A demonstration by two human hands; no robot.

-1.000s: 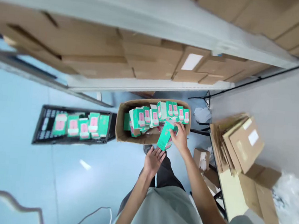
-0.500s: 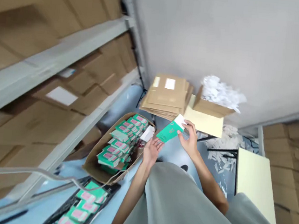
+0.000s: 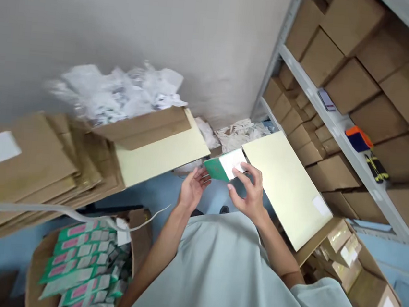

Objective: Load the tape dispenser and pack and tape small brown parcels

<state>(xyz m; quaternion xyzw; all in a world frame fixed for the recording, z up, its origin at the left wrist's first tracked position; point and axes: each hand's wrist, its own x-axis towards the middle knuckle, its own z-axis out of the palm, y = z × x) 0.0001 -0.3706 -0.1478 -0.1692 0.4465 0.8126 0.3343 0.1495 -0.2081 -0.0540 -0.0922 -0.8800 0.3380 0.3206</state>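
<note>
My right hand (image 3: 248, 192) grips a small green and white box (image 3: 224, 165) from the right side, in front of my chest. My left hand (image 3: 192, 190) sits just left of the box, fingers spread, fingertips at its lower left edge. Below left, an open cardboard carton (image 3: 36, 268) holds several more green and pink boxes (image 3: 82, 257).
Two pale yellow tabletops (image 3: 288, 185) stand ahead, with a gap between them. Flattened cardboard (image 3: 26, 165) and a carton of white plastic scraps (image 3: 145, 123) lie on the left one. Shelves of brown cartons (image 3: 345, 75) rise at right. An open carton (image 3: 356, 264) sits at the lower right.
My view has swung right, from the carton of green boxes to the yellow tables and the right-hand shelves. The green box stayed in my right hand, turned so its white face shows.
</note>
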